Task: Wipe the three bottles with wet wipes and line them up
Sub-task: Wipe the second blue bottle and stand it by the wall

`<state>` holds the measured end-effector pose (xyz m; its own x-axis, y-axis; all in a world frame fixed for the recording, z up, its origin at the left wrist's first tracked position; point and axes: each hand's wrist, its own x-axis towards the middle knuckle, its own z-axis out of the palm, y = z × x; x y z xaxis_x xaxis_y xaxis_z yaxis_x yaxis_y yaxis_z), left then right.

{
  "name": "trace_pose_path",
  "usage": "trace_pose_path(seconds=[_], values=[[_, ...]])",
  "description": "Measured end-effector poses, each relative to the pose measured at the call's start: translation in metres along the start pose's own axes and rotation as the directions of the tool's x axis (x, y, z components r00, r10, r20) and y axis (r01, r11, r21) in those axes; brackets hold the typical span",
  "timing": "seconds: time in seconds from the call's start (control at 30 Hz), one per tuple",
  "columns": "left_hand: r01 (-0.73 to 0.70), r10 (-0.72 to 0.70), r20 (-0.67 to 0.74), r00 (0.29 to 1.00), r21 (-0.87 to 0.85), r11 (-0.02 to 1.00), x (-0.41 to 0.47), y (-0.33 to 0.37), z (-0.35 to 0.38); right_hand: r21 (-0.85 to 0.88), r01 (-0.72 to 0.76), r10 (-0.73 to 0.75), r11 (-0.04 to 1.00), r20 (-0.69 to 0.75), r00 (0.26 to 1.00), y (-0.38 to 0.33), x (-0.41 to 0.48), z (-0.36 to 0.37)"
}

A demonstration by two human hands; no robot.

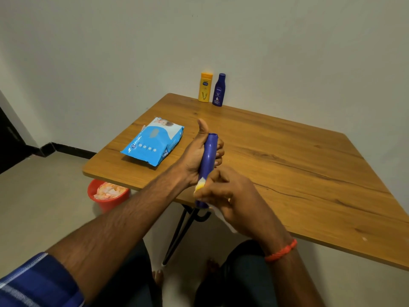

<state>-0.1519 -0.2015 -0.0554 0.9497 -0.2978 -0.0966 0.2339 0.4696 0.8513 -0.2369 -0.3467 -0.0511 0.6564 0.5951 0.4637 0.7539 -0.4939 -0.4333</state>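
Note:
My left hand (195, 156) grips a blue bottle (208, 156) around its upper half, thumb up, holding it tilted over the table's near edge. My right hand (230, 196) is closed around the bottle's lower end with a white wet wipe (200, 185) pressed against it; part of the wipe hangs below the hand. A yellow bottle (205, 87) and a second dark blue bottle (219, 89) stand upright side by side at the far edge of the wooden table (298, 169), against the wall. A blue pack of wet wipes (152, 141) lies flat on the table's left part.
A red bucket (108, 199) holding crumpled wipes stands on the floor under the table's left corner. Black metal table legs (179, 233) show below the near edge. My knees and bare feet are under the table.

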Motion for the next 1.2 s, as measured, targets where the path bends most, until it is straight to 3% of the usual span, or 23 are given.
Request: trace_pose_path(seconds=[0.17, 0.27, 0.33, 0.4, 0.47, 0.5, 0.6, 0.87, 1.0, 1.13, 1.2], values=[[0.015, -0.015, -0.035, 0.999, -0.006, 1.000, 0.004, -0.002, -0.007, 0.176, -0.132, 0.106, 0.975, 0.149, 0.983, 0.012, -0.026, 0.000], [0.011, -0.015, -0.050, 0.999, -0.071, 0.997, 0.004, -0.002, -0.010, 0.313, -0.264, 0.260, 0.912, 0.057, 0.964, 0.024, -0.035, -0.009], [0.009, -0.015, -0.052, 0.999, -0.118, 0.993, 0.004, -0.003, -0.012, 0.553, -0.264, 0.382, 0.790, -0.107, 0.918, 0.030, -0.039, -0.016], [-0.012, 0.006, -0.037, 0.999, -0.152, 0.988, 0.003, -0.004, -0.012, 0.810, -0.133, 0.475, 0.570, -0.194, 0.858, 0.032, -0.041, -0.020], [-0.016, 0.015, -0.005, 1.000, -0.185, 0.983, 0.001, -0.005, -0.012, 0.923, -0.038, 0.532, 0.384, -0.187, 0.826, 0.033, -0.041, -0.019], [-0.013, 0.015, 0.008, 1.000, -0.194, 0.981, 0.000, -0.005, -0.010, 0.931, -0.021, 0.558, 0.364, -0.200, 0.806, 0.033, -0.039, -0.017], [-0.019, 0.028, 0.043, 0.999, -0.180, 0.983, -0.003, -0.005, -0.008, 0.881, -0.059, 0.635, 0.470, -0.290, 0.716, 0.033, -0.035, -0.003], [-0.202, 0.189, 0.129, 0.973, 0.097, 0.975, -0.017, -0.011, -0.001, 0.727, -0.127, 0.601, 0.675, -0.441, 0.667, 0.016, -0.024, 0.012], [-0.339, 0.306, 0.151, 0.940, 0.301, 0.891, -0.019, -0.014, -0.003, 0.698, -0.108, 0.595, 0.708, -0.507, 0.624, 0.012, -0.015, 0.002], [-0.548, 0.436, 0.345, 0.831, 0.372, 0.749, -0.023, -0.012, 0.007, 0.557, -0.091, 0.472, 0.826, -0.594, 0.651, 0.013, -0.007, -0.011], [-0.579, 0.435, 0.407, 0.803, 0.363, 0.730, -0.022, -0.010, 0.012, 0.497, -0.105, 0.437, 0.861, -0.618, 0.654, 0.011, -0.002, -0.016]])
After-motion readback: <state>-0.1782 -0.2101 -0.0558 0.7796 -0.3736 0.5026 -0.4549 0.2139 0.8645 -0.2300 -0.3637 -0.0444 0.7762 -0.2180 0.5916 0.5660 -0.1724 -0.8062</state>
